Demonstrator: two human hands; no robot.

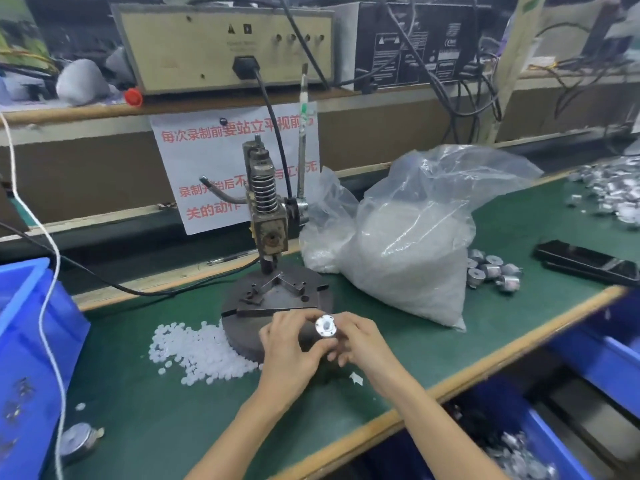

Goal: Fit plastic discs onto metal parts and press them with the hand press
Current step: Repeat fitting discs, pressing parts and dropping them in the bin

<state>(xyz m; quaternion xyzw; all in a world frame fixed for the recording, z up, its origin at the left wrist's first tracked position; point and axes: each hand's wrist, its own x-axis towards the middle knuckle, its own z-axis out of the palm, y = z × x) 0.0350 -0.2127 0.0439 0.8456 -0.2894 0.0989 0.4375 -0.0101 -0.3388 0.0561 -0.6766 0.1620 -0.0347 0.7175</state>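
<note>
Both hands hold one small round metal part (325,326) in front of the press base, its face turned up with a white plastic disc seated on it. My left hand (289,344) pinches it from the left and below. My right hand (360,342) grips it from the right. The hand press (268,216) stands just behind on a round steel base (277,292), its lever (302,140) upright. A heap of loose white plastic discs (197,348) lies left of the base. Several metal parts (491,271) sit to the right of a plastic bag.
A large clear bag (408,244) of white discs stands right of the press. Blue bins sit at the left (24,341) and lower right (519,448). A black phone (585,261) and a pile of metal parts (609,192) lie far right. A cable (104,282) crosses the table.
</note>
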